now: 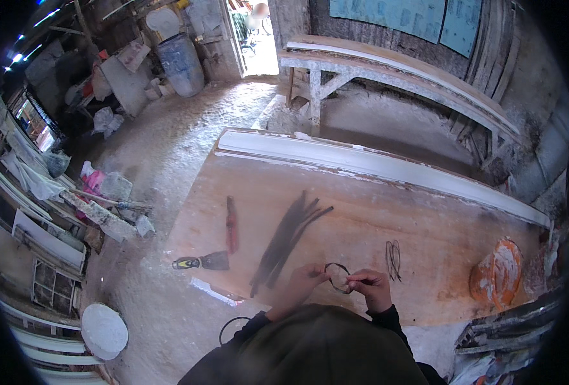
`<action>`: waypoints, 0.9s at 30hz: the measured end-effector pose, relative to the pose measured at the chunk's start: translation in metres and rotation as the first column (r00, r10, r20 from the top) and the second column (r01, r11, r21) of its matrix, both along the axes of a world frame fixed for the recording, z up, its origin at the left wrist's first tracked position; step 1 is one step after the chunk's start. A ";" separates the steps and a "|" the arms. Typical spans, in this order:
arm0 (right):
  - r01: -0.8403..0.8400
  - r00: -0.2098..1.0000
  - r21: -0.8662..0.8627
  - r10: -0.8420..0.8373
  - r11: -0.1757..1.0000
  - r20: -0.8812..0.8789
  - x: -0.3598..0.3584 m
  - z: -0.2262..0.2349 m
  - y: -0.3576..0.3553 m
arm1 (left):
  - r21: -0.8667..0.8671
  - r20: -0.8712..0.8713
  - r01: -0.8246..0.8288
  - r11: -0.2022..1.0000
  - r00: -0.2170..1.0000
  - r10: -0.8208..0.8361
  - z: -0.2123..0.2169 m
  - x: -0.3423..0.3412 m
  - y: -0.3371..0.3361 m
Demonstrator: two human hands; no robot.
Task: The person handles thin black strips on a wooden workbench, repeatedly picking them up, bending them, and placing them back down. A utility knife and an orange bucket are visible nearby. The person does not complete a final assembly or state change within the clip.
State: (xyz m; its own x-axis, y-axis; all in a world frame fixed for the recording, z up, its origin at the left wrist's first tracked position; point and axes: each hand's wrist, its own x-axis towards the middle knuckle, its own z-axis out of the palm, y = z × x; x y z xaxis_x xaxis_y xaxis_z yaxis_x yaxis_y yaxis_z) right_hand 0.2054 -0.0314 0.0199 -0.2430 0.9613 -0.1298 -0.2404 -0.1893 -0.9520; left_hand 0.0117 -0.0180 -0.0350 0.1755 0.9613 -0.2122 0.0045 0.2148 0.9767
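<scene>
Above the wooden tabletop [355, 212], a thin black strip [338, 264] is bent into a small ring between my two hands. Fingers and thumb of my left hand [305, 281] pinch its left side, while my right hand [373, 287] pinches the right side. A bundle of long dark strips [283, 240] lies just left of my hands. Farther left are a red, narrow tool [231, 231] and a scraper [201, 262] with a black and yellow handle. To the right of my hands rests a loose coil of thin black wire [393, 260].
A long white moulding [361, 163] runs along the table's far edge. An orange bucket [497, 273] smeared with white stands at the right. Beyond is a wooden bench [400, 67]; a blue drum [180, 64] stands far left. A round white lid-like object [105, 331] is low left.
</scene>
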 end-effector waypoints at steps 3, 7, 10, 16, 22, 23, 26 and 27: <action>0.010 0.903 0.268 -0.123 0.964 0.411 -0.004 0.002 0.004 | -0.094 0.133 0.170 0.981 0.979 -0.157 0.018 -0.003 -0.003; 0.201 0.768 0.269 -0.322 0.942 0.553 -0.012 0.003 0.005 | 0.005 0.226 0.548 0.836 0.814 -0.535 0.055 -0.003 -0.009; 0.242 0.668 0.378 -0.436 0.894 0.603 -0.007 -0.001 0.006 | 0.115 0.275 0.631 0.767 0.722 -0.635 0.057 -0.001 -0.010; 0.096 0.771 0.419 -0.333 0.903 0.542 0.014 -0.005 0.007 | -0.079 -0.068 0.099 0.992 0.992 -0.104 0.013 -0.017 0.004; -0.353 0.933 -0.070 0.346 0.933 -0.096 -0.004 0.033 -0.006 | 0.009 -0.050 -0.263 0.965 0.964 0.263 -0.002 -0.006 0.012; -0.356 0.931 -0.042 0.350 0.934 -0.104 -0.005 0.031 -0.005 | -0.011 -0.023 -0.248 0.969 0.969 0.248 -0.006 -0.007 0.012; -0.301 0.949 -0.016 0.298 0.953 -0.099 -0.004 0.022 -0.004 | 0.003 -0.033 -0.196 0.981 0.980 0.196 -0.003 -0.006 0.009; -0.239 0.969 -0.045 0.235 0.970 -0.078 -0.002 0.020 -0.004 | 0.019 -0.052 -0.177 0.984 0.983 0.178 0.001 -0.006 0.007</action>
State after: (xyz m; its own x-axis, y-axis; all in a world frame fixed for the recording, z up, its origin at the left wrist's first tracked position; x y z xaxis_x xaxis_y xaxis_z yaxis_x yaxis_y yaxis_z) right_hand 0.2033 -0.0357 0.0400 -0.4736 0.8674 -0.1530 -0.2502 -0.2991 -0.9209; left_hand 0.0061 -0.0112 -0.0343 -0.0090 0.9791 -0.2031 0.0197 0.2032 0.9789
